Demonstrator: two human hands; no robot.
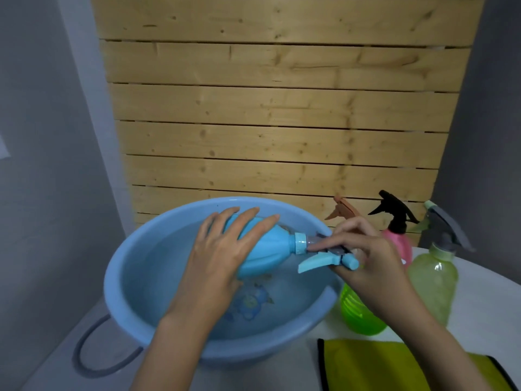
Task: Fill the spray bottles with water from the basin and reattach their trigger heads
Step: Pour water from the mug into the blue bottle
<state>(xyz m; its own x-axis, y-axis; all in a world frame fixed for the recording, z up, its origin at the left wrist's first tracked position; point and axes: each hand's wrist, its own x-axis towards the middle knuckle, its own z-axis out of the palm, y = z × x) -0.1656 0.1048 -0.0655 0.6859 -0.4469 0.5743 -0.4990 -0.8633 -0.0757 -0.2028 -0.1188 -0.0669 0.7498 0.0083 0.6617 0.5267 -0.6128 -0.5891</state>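
Observation:
A light blue spray bottle lies on its side over the blue basin, which holds water. My left hand wraps over the bottle's body from above. My right hand grips its blue and grey trigger head at the bottle's neck, the trigger lever pointing down and left.
To the right stand a pink bottle with a black head, a pale green bottle with a grey head, and a bright green bottle. An orange trigger head shows behind my hand. A yellow cloth lies in front.

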